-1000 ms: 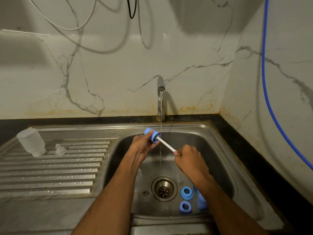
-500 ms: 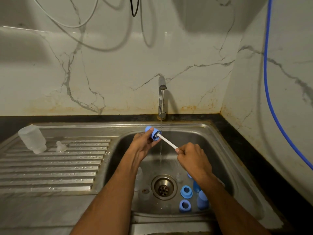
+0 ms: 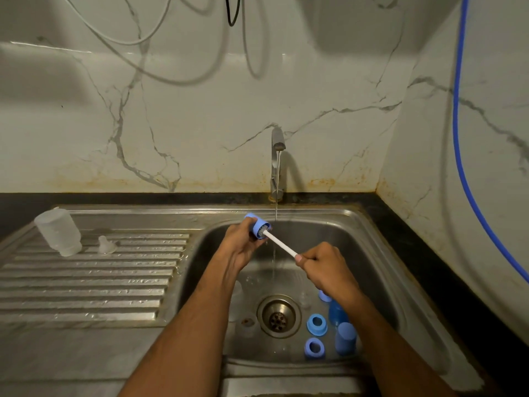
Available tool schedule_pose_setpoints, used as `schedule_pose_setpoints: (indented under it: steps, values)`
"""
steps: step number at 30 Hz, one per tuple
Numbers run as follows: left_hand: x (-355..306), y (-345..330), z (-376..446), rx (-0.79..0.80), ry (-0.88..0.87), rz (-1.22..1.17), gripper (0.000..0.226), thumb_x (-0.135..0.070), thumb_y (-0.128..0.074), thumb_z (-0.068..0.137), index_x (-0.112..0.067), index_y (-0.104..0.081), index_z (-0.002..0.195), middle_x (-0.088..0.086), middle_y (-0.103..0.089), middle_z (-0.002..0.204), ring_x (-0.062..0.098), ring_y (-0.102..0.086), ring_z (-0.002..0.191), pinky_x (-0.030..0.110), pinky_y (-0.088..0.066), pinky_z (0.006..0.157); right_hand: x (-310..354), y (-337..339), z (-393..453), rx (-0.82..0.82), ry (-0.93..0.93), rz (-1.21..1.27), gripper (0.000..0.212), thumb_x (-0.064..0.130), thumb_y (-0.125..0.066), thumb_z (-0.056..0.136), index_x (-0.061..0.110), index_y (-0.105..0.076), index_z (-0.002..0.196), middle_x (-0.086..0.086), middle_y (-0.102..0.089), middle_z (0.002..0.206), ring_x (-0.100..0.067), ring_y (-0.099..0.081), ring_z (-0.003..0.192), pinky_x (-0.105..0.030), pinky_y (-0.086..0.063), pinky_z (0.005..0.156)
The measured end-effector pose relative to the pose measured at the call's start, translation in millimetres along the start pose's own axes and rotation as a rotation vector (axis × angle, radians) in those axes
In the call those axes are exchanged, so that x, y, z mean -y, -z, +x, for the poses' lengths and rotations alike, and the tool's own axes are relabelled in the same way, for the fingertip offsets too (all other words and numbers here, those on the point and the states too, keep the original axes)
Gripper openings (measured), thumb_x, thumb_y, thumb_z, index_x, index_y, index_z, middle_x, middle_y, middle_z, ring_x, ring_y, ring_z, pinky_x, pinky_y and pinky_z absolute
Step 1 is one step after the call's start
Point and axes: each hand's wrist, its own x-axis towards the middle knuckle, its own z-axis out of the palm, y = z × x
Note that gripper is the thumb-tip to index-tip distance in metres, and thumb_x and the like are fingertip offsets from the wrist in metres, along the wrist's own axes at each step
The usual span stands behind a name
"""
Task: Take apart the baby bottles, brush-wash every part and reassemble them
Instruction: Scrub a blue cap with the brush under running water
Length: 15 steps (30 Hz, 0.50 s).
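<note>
Over the sink basin (image 3: 369,253), my left hand (image 3: 242,245) grips a blue bottle cap (image 3: 257,226), its open end turned right. My right hand (image 3: 323,267) holds the white handle of a bottle brush (image 3: 279,242); its bristles sit inside the cap. A thin stream runs from the tap (image 3: 277,164) just right of the cap. On the basin floor lie two blue collar rings (image 3: 316,324) (image 3: 314,347) and blue caps (image 3: 345,338), partly hidden by my right forearm. A clear bottle (image 3: 58,232) stands upside down on the drainboard (image 3: 86,282) beside a clear teat (image 3: 105,245).
The drain strainer (image 3: 278,316) sits mid-basin, with faint clear parts (image 3: 247,325) to its left. A blue hose (image 3: 463,156) hangs down the right wall. White and black cables (image 3: 137,38) hang above. A black counter edge (image 3: 429,253) borders the sink.
Both hands have stayed at the same spot under the tap. The brush handle has shifted slightly in and out of the cap while my right hand moved a little.
</note>
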Motion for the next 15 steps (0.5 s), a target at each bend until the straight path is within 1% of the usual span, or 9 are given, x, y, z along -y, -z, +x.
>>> schedule_pose_setpoints:
  steps: [2, 3, 5, 6, 7, 9, 11, 13, 15]
  values:
    - [-5, 3, 4, -0.046, -0.019, -0.029, 0.033, -0.014, -0.058, 0.099, 0.000, -0.047, 0.128, 0.027, -0.058, 0.119, 0.036, -0.066, 0.109, 0.045, -0.059, 0.084, 0, 5, 1, 0.012, -0.003, -0.007, 0.038, 0.031, -0.065, 0.098, 0.019, -0.064, 0.061, 0.005, -0.053, 0.048, -0.007, -0.049, 0.049, -0.028, -0.046, 0.055]
    - [-7, 2, 5, -0.049, -0.021, -0.038, 0.034, -0.013, -0.057, 0.099, -0.001, -0.046, 0.128, 0.027, -0.057, 0.120, 0.037, -0.065, 0.111, 0.046, -0.059, 0.086, 0, 6, 1, 0.010, -0.007, -0.005, 0.038, 0.031, -0.065, 0.098, 0.020, -0.064, 0.062, 0.006, -0.052, 0.048, -0.006, -0.049, 0.048, -0.026, -0.044, 0.055]
    - [-5, -2, 3, -0.017, 0.001, -0.057, 0.037, -0.013, -0.055, 0.099, -0.001, -0.044, 0.132, 0.028, -0.056, 0.122, 0.037, -0.064, 0.114, 0.048, -0.056, 0.095, 0, 5, 3, 0.001, -0.018, 0.011, 0.037, 0.031, -0.065, 0.098, 0.019, -0.065, 0.063, 0.006, -0.052, 0.048, -0.006, -0.049, 0.047, -0.027, -0.045, 0.054]
    - [-3, -5, 3, 0.004, 0.015, -0.075, 0.038, -0.014, -0.054, 0.099, 0.000, -0.044, 0.133, 0.028, -0.056, 0.121, 0.036, -0.064, 0.112, 0.047, -0.054, 0.098, 2, 2, 3, -0.002, -0.023, 0.016, 0.037, 0.032, -0.065, 0.098, 0.018, -0.066, 0.063, 0.005, -0.053, 0.049, -0.008, -0.049, 0.048, -0.029, -0.046, 0.055]
    - [0, -7, 2, 0.020, 0.020, -0.084, 0.038, -0.017, -0.055, 0.100, 0.000, -0.046, 0.133, 0.027, -0.058, 0.118, 0.033, -0.064, 0.106, 0.046, -0.055, 0.097, 4, -2, 3, -0.003, -0.029, 0.019, 0.036, 0.032, -0.065, 0.097, 0.018, -0.067, 0.064, 0.005, -0.054, 0.050, -0.010, -0.051, 0.049, -0.031, -0.048, 0.055]
    - [5, -8, 2, 0.024, 0.001, -0.047, 0.038, -0.028, -0.060, 0.100, 0.000, -0.054, 0.126, 0.020, -0.061, 0.106, 0.027, -0.062, 0.094, 0.039, -0.057, 0.084, 6, -10, 3, -0.019, -0.035, 0.033, 0.036, 0.034, -0.065, 0.097, 0.015, -0.070, 0.067, 0.004, -0.055, 0.051, -0.012, -0.052, 0.050, -0.034, -0.050, 0.057]
    - [6, -7, 3, -0.001, -0.024, 0.024, 0.042, -0.035, -0.066, 0.096, -0.001, -0.060, 0.119, 0.015, -0.062, 0.098, 0.022, -0.059, 0.086, 0.034, -0.054, 0.075, 7, -12, 3, -0.026, -0.029, 0.036, 0.038, 0.036, -0.065, 0.097, 0.013, -0.071, 0.068, 0.004, -0.054, 0.050, -0.011, -0.052, 0.048, -0.034, -0.050, 0.056]
    - [2, -2, 4, -0.033, -0.019, 0.029, 0.046, -0.032, -0.072, 0.091, 0.002, -0.062, 0.120, 0.015, -0.066, 0.097, 0.021, -0.061, 0.083, 0.032, -0.053, 0.071, 6, -8, 5, -0.015, -0.026, 0.027, 0.038, 0.036, -0.065, 0.097, 0.011, -0.071, 0.068, 0.003, -0.054, 0.050, -0.011, -0.051, 0.049, -0.035, -0.051, 0.056]
    - [-3, 4, 6, -0.054, -0.005, -0.014, 0.044, -0.023, -0.075, 0.088, 0.004, -0.062, 0.120, 0.019, -0.069, 0.105, 0.024, -0.067, 0.090, 0.032, -0.057, 0.074, 5, -4, 5, 0.008, -0.038, 0.035, 0.037, 0.034, -0.066, 0.096, 0.010, -0.072, 0.068, 0.002, -0.053, 0.050, -0.012, -0.049, 0.049, -0.035, -0.047, 0.055]
